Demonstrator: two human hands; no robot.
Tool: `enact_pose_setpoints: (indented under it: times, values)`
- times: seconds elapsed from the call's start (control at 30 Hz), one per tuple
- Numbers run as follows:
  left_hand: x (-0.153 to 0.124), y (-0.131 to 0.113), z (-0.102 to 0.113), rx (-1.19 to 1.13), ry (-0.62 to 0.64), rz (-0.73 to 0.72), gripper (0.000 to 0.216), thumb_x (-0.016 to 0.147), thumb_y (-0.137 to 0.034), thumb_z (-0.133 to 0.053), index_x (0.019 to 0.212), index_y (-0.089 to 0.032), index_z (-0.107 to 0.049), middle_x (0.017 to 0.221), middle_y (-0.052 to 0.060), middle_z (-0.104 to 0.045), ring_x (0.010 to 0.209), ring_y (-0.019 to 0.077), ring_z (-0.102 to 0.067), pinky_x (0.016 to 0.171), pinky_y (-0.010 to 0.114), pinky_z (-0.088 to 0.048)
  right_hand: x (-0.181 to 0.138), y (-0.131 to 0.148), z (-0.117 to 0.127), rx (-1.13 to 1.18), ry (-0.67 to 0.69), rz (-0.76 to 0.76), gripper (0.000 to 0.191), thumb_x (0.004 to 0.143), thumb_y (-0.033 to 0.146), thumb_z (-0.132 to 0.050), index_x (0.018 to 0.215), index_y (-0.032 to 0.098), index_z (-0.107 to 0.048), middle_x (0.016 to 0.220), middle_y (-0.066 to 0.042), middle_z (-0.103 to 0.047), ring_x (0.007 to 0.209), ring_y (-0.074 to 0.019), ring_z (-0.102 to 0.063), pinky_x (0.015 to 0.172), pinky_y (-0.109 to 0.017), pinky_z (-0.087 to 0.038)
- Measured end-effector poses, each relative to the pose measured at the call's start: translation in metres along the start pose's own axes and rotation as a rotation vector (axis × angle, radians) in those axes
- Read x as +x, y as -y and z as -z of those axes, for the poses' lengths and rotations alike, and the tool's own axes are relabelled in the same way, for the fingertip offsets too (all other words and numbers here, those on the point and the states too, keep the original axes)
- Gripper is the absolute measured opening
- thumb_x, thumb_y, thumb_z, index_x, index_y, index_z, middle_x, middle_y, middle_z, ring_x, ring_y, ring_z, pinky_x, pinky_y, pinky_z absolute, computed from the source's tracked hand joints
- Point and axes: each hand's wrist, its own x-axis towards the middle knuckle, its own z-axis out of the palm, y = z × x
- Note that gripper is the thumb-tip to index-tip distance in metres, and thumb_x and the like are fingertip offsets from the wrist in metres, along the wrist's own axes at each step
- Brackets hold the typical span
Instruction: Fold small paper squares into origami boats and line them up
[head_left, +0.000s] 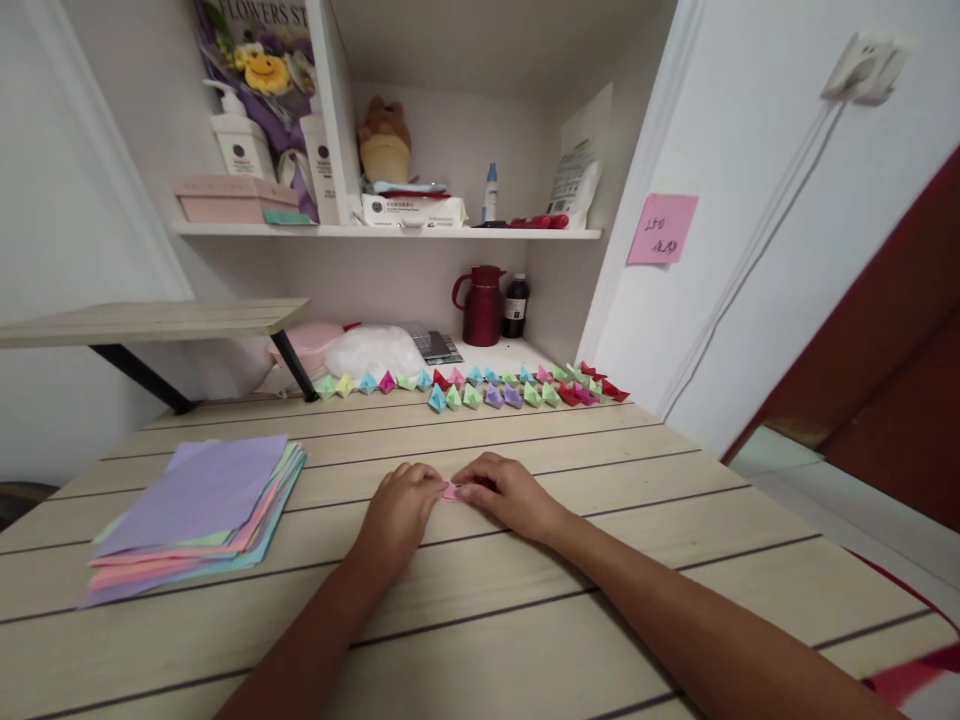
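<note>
Between my two hands, near the middle of the table (525, 620), is a small piece of folded pink paper (451, 491). My left hand (405, 505) pinches its left side, fingers closed. On the other side my right hand (506, 490) grips it between thumb and fingers. Most of the paper's folds are hidden by the fingertips. Beyond my hands, small folded paper boats (493, 396) in many colours stand in rows along the table's back edge. A stack of coloured paper sheets (199, 495), purple on top, lies to the left.
A small raised wooden shelf (150, 318) on black legs stands at the back left. Behind the table, a white shelf unit (390, 232) holds bottles and boxes. Below its board are a dark red jug (482, 305) and a dark bottle (515, 305). A cable (739, 285) runs down the right wall.
</note>
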Motion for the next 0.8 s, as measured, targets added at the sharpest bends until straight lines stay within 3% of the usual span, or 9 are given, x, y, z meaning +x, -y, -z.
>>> enact_pose_setpoints:
  times: [0.1,0.17,0.33,0.47,0.57,0.8]
  values:
    - [0.0,0.001,0.0,-0.027,-0.005,0.002,0.027,0.09,-0.014,-0.048,0.096,-0.023,-0.073,0.1,0.005,-0.069,0.094,0.0198,-0.058,0.087,0.035,-0.045,0.0,0.007,0.0,-0.219,0.038,0.053,0.027,0.084,0.038,-0.066,0.105,0.02,-0.068,0.093,-0.007,-0.066,0.081,-0.0179,-0.062,0.075,-0.029,-0.045]
    - [0.001,0.002,0.0,-0.055,-0.012,0.009,0.026,0.089,-0.015,-0.049,0.095,-0.023,-0.073,0.098,0.005,-0.069,0.093,0.0199,-0.058,0.087,0.036,-0.046,0.004,0.013,-0.002,-0.428,0.069,0.146,0.027,0.089,0.039,-0.058,0.103,0.017,-0.067,0.093,-0.009,-0.066,0.078,-0.0192,-0.061,0.073,-0.032,-0.044]
    - [0.002,0.007,-0.002,-0.168,-0.042,0.039,0.025,0.086,-0.012,-0.052,0.089,-0.022,-0.074,0.095,0.005,-0.069,0.094,0.0201,-0.059,0.089,0.037,-0.047,0.016,0.022,-0.008,-0.688,0.207,0.368,0.021,0.092,0.017,-0.045,0.087,0.013,-0.065,0.082,-0.013,-0.065,0.069,-0.0202,-0.059,0.067,-0.034,-0.04]
    - [0.0,0.012,-0.003,-0.293,-0.087,0.074,0.014,0.083,-0.018,-0.06,0.09,-0.021,-0.072,0.097,0.005,-0.068,0.096,0.0196,-0.062,0.089,0.035,-0.05,0.019,0.023,-0.014,-0.455,0.091,0.169,0.016,0.088,0.02,-0.053,0.084,0.014,-0.067,0.082,-0.012,-0.068,0.072,-0.02,-0.062,0.069,-0.031,-0.04]
    - [-0.001,0.015,-0.002,-0.384,-0.12,0.106,0.021,0.077,-0.018,-0.067,0.097,-0.023,-0.069,0.102,0.005,-0.068,0.092,0.0179,-0.064,0.085,0.032,-0.053,0.021,0.022,-0.016,-0.329,-0.022,0.011,0.017,0.087,0.021,-0.054,0.084,0.016,-0.069,0.084,-0.01,-0.071,0.076,-0.02,-0.064,0.067,-0.029,-0.042]
    - [-0.002,0.014,0.002,-0.485,-0.195,0.208,0.02,0.08,-0.019,-0.06,0.098,-0.019,-0.067,0.105,0.008,-0.065,0.091,0.0195,-0.067,0.077,0.031,-0.057,0.025,0.021,-0.021,-0.08,-0.041,-0.086,0.022,0.088,0.019,-0.049,0.076,0.017,-0.068,0.066,0.0,-0.071,0.058,-0.0132,-0.066,0.053,-0.02,-0.046]
